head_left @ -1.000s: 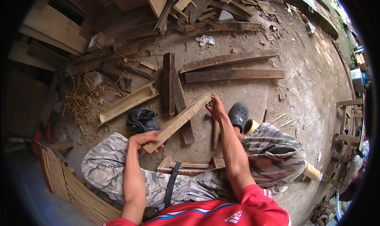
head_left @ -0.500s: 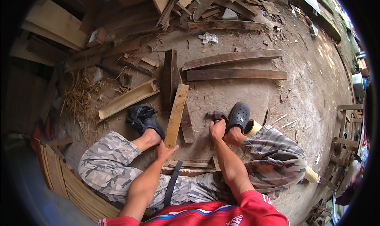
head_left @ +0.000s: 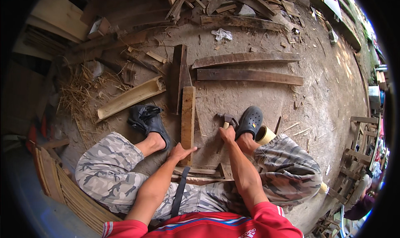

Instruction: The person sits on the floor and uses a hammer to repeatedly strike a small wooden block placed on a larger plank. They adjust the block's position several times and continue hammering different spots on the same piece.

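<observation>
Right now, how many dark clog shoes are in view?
2. The left clog sits beside the light plank that the left hand touches; the right clog is next to the hammer gripped by the right hand.

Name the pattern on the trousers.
Grey and white camouflage trousers, seen best in the head view.

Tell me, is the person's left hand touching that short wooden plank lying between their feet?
Touching. The head view shows the left hand resting on the near end of the short wooden plank, thumb and fingers spread over its bottom edge with no gap visible.
</observation>
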{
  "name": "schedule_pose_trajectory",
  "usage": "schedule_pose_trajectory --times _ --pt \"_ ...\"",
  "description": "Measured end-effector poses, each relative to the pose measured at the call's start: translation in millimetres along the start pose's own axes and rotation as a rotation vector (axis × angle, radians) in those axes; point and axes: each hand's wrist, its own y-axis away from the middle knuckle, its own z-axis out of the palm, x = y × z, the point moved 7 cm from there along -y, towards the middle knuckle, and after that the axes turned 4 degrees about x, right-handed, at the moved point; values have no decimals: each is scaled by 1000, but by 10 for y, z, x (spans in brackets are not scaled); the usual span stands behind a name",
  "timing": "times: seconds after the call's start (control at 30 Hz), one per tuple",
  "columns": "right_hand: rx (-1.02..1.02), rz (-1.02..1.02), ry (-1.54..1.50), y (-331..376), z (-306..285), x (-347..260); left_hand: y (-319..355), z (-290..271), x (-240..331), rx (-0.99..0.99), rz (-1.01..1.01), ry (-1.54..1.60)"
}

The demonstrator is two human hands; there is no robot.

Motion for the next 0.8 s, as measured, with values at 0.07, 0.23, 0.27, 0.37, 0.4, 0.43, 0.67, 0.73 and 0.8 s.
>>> schedule_pose_trajectory --times 0.07,0.23,0.27,0.37,0.4,0.43,0.67,0.73,0.8 --pt "-35 -18 -275 -50 34 162 -99 -41 114 118 56 73" --pt "-281 197 -771 202 75 2 -59 -271 365 152 48 -58" --pt "-280 205 -773 202 61 -40 82 -346 481 133 54 -47" --pt "-271 217 -764 209 8 -76 92 -158 618 215 108 -28" --pt "-272 208 -755 204 3 -62 109 -110 665 177 101 -12" --pt "-272 200 -746 198 2 -49 87 -70 681 195 88 10" --pt "-59 35 -530 393 -70 -56 68 -177 887 529 153 255" --pt "-60 28 -542 551 -133 -191 -34 -363 996 776 301 285" --pt "-65 41 -526 668 -251 -344 -205 -555 1206 884 470 297"
